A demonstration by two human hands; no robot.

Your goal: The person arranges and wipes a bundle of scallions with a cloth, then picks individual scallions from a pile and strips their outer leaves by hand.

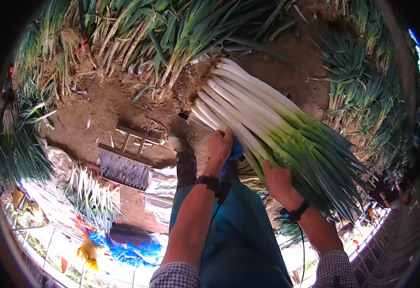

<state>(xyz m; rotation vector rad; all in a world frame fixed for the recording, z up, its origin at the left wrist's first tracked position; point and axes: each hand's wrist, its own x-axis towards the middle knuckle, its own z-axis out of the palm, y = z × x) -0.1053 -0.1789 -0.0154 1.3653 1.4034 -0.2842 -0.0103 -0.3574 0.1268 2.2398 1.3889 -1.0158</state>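
A big bundle of long green onions (248, 108) lies slanting in front of me, white stalks and brown roots up left, green leaves down right. My left hand (219, 146) is closed at the near edge of the white stalks, its fingers curled; what they hold, if anything, is hidden. Farther along, where stalks turn green, my right hand (278, 181) is closed against the bundle's near edge, its fingers partly hidden by the leaves. A blue item (235, 150) shows just beside my left hand. Dark bands circle both wrists.
Heaps of green onions stand at the back (171, 38) and along the right (359, 81). On the soil to the left lies a small wooden frame (135, 141) by a dark slatted piece (123, 169). Another pile of green onions (92, 194) and blue plastic (133, 249) are lower left.
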